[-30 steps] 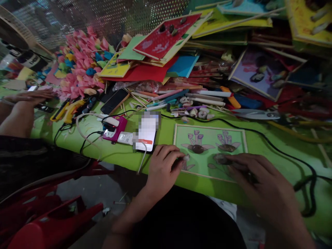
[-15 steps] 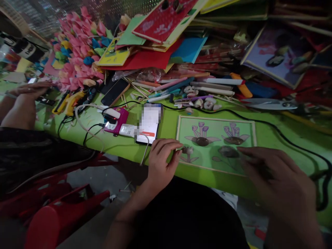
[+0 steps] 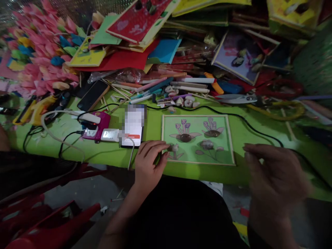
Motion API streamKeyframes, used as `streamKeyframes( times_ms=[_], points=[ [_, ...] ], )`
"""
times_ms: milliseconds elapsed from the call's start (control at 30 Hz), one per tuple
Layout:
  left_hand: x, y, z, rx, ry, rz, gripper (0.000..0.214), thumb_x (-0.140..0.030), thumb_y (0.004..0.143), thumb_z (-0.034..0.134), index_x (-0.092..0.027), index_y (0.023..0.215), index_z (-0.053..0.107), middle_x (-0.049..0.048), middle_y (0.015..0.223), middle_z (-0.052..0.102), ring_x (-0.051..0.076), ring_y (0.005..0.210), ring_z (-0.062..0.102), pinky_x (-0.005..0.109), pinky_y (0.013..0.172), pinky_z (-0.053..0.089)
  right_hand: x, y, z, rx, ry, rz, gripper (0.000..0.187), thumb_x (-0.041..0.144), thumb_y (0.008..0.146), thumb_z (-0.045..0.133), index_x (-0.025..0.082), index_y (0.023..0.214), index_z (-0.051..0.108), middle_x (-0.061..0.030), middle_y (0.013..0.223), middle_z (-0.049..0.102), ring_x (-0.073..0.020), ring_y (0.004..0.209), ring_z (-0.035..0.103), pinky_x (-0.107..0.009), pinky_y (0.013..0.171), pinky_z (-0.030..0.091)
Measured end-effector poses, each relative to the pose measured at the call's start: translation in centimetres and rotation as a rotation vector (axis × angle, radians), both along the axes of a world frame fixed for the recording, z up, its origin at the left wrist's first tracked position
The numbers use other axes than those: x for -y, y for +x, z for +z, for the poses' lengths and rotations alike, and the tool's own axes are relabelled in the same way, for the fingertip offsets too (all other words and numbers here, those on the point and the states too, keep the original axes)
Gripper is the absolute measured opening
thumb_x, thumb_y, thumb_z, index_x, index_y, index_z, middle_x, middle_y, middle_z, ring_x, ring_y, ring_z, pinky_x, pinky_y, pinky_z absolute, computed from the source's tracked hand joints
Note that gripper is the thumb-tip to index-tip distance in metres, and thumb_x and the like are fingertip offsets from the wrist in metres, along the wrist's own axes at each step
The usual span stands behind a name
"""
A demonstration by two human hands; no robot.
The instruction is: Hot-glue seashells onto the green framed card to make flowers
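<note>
A framed green picture (image 3: 197, 157) lies flat on the table, with painted flowers and glued stones inside a thin pale border. My left hand (image 3: 149, 166) rests at its left edge. Its fingers reach over the border beside a small stone (image 3: 173, 148), thumb and forefinger apart. Off the picture's right side, my right hand (image 3: 277, 183) is raised, smeared by motion. Its thumb and forefinger tips come together in a pinch; anything between them is too small to make out. Two more stones, one dark (image 3: 185, 138) and one grey (image 3: 206, 144), sit within the flowers.
Left of the picture lie a lit phone (image 3: 133, 124) and a magenta power strip (image 3: 105, 121) with cables. A black cord (image 3: 228, 112) runs behind the picture. Pens (image 3: 192, 84), pebbles (image 3: 188, 102), scissors (image 3: 236, 99) and stacked cards (image 3: 129, 58) crowd the back. Red stools (image 3: 59, 221) stand below.
My right hand has moved right, away from the picture, uncovering its lower right corner. My left hand keeps its place at the left edge. The view has turned to the right.
</note>
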State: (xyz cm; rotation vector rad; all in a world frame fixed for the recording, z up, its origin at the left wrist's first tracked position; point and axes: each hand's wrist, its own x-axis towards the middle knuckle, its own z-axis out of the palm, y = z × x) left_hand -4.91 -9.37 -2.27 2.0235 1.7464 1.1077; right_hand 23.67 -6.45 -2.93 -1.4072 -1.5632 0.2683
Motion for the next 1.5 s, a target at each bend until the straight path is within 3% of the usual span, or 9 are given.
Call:
streamKeyframes(
  times_ms=[100,433,867,1067,1200,1333,1500],
  points=[
    [0.2,-0.2,0.0,-0.005,-0.031,-0.024,0.019,-0.017,0.095,0.068,-0.024,0.113,0.068,0.0044,0.114,0.074,0.021,0.110,0.066,0.038,0.096,0.053,-0.1,0.3,0.2,0.077,0.039,0.078,0.024,0.010,0.082,0.077,0.024,0.101,0.076,-0.0030,0.091,0.074,-0.0192,0.080,0.066,-0.034,0.067,0.050],
    [0.8,-0.7,-0.1,-0.060,-0.076,-0.103,0.035,-0.014,0.093,0.068,-0.025,0.126,0.066,0.0050,0.128,0.072,0.023,0.123,0.064,0.041,0.107,0.051,0.3,0.6,0.1,0.127,-0.083,0.211,0.022,0.009,0.091,0.069,0.025,0.105,0.071,-0.0021,0.095,0.071,-0.0177,0.085,0.067,-0.031,0.074,0.053],
    [0.7,-1.3,-1.1,-0.122,0.027,-0.154,0.037,-0.011,0.093,0.066,-0.026,0.126,0.065,0.0038,0.125,0.073,0.023,0.119,0.066,0.042,0.106,0.049,-0.1,0.4,0.2,0.152,-0.085,0.289,0.024,0.009,0.095,0.061,0.027,0.110,0.066,-0.0021,0.096,0.071,-0.0180,0.087,0.069,-0.030,0.076,0.054],
    [0.7,-1.2,-0.1,-0.099,-0.011,-0.128,0.033,-0.014,0.093,0.065,-0.026,0.124,0.066,0.0042,0.125,0.073,0.023,0.114,0.067,0.041,0.098,0.053,-0.5,1.0,1.0,0.231,-0.083,0.324,0.023,0.012,0.096,0.060,0.028,0.112,0.066,-0.0020,0.097,0.071,-0.0177,0.088,0.069,-0.029,0.076,0.054],
    [0.2,-0.8,0.9,-0.020,0.007,-0.132,0.032,-0.015,0.095,0.065,-0.026,0.124,0.065,0.0051,0.126,0.071,0.022,0.116,0.066,0.038,0.097,0.054,-2.4,1.4,3.3,0.391,-0.059,0.342,0.020,0.019,0.097,0.061,0.029,0.113,0.067,-0.0031,0.102,0.072,-0.0189,0.087,0.070,-0.031,0.077,0.055],
    [-1.1,-0.2,0.7,0.079,0.050,-0.142,0.031,-0.015,0.095,0.066,-0.025,0.124,0.066,0.0056,0.126,0.071,0.021,0.117,0.064,0.037,0.099,0.053,-6.2,0.1,5.9,0.556,-0.003,0.423,0.017,0.025,0.100,0.058,0.027,0.114,0.068,-0.0056,0.106,0.073,-0.0229,0.097,0.071,-0.035,0.085,0.055],
    [-2.1,-0.2,0.2,0.200,0.026,-0.151,0.028,-0.016,0.095,0.065,-0.025,0.122,0.067,0.0058,0.123,0.072,0.021,0.115,0.065,0.038,0.099,0.053,-11.6,-3.4,6.0,0.610,-0.017,0.556,0.019,0.026,0.100,0.054,0.022,0.108,0.070,-0.0097,0.108,0.074,-0.0260,0.102,0.071,-0.038,0.086,0.054]
  ],
)
